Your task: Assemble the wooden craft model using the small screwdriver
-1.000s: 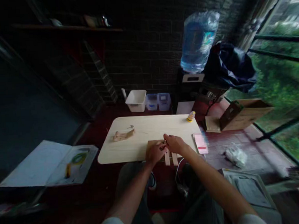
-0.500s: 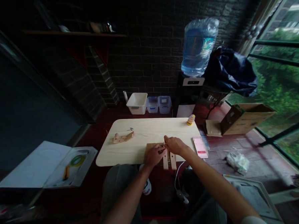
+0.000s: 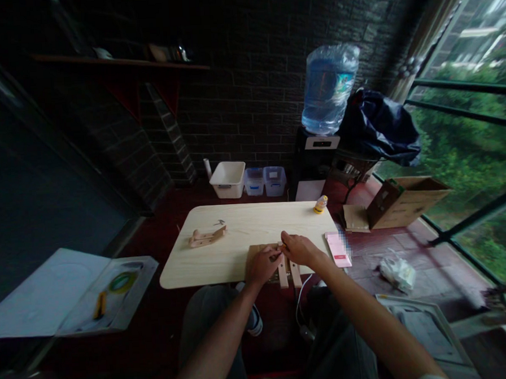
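The bent fingers of the left hand (image 3: 264, 263) and right hand (image 3: 299, 249) nearly meet over the far ends of two strips (image 3: 283, 277); what they grip, if anything, cannot be told. The strips jut past the table's (image 3: 246, 217) near edge. Little has changed: both hands stay there, so work seems to continue.

Bare table (image 3: 246, 224) leaves passage ahead of the right hand (image 3: 299, 249) and leftward from the left hand (image 3: 263, 265), with the wooden frame (image 3: 208, 237) blocking ahead-left. The bottle (image 3: 320, 204) stands ahead-right; the pink item (image 3: 337, 248) obstructs rightward. Between the hands, close-set fingers over the strips (image 3: 283, 275) leave little room.
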